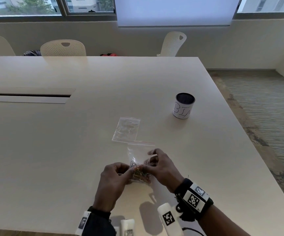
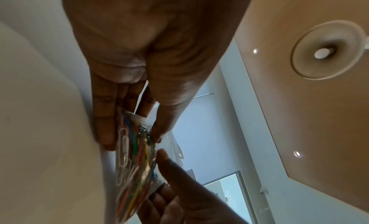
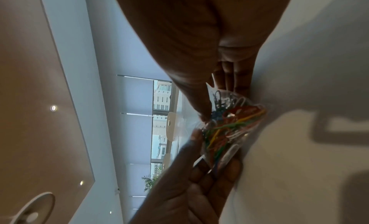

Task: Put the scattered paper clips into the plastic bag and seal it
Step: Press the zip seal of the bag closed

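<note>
Currently the plastic bag (image 1: 140,160) is being held just above the table (image 1: 69,133), close to its near edge, between both hands. Its lower end, packed with the coloured paper clips (image 1: 140,174), is being pinched by the left hand (image 1: 114,183) from the left, fingers behind and thumb in front, as the left wrist view shows. The right hand (image 1: 161,169) is being kept on the bag's right side, thumb and fingers curled round it at the clips and higher up.

The bag's long axis is being kept running away from the person, clips at the near end, the red-lined zip mouth (image 1: 141,143) at the far end and out of either hand's grip. Whether that mouth is pressed closed cannot be told. No loose clips are being seen on the table, so the filling is being judged done and the sealing as the step in hand.

The right hand is lying nearer the mouth, so it is being judged the likelier one for running along the zip.

Just beyond the mouth, a second clear bag (image 1: 126,129) is lying flat, nearly touching it; it could be snagged. Further off, toward the right edge, a labelled cup (image 1: 183,106) is standing upright, well apart. Chairs (image 1: 63,47) are being seen past the far edge.
</note>
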Action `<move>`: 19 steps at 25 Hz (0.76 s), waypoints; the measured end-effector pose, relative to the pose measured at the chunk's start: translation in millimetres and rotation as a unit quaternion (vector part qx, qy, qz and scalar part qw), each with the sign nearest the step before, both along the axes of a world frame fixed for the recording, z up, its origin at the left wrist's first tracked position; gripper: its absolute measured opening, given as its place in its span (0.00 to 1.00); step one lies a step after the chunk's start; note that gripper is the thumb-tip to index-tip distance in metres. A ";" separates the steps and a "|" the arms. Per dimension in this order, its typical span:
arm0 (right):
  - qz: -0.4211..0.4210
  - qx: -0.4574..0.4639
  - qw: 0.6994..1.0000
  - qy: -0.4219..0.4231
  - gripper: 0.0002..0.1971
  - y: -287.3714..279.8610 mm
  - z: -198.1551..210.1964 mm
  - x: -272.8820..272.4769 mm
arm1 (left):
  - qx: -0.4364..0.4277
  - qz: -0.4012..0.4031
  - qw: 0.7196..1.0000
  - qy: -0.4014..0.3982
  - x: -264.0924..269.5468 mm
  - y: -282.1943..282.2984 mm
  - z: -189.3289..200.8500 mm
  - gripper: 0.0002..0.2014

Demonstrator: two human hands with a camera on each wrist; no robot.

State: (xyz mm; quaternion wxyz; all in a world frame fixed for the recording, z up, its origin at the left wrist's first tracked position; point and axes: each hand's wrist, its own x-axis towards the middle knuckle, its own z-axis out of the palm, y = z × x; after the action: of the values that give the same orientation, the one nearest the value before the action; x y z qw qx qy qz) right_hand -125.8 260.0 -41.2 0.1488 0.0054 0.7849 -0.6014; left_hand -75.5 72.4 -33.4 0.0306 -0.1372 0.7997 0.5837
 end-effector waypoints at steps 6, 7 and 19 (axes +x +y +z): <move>-0.017 0.147 0.981 0.127 0.43 -9.0 -5.8 7.4 | -0.222 -0.008 0.974 0.051 1.3 0.9 -0.8 0.24; -0.011 0.158 0.976 0.147 0.42 -9.1 -4.6 9.1 | -0.240 -0.021 0.968 0.073 2.6 2.1 -1.9 0.27; 0.125 0.353 0.912 0.165 0.26 -11.4 -1.0 17.9 | -0.340 -0.209 0.917 -0.014 7.8 11.1 -12.9 0.30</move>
State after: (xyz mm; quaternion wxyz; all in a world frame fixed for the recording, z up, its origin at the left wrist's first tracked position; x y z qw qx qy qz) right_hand -107.9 248.6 -42.2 0.0795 -0.1404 0.9538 -0.2536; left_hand -67.7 83.5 -46.3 0.1147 0.0232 0.9598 0.2550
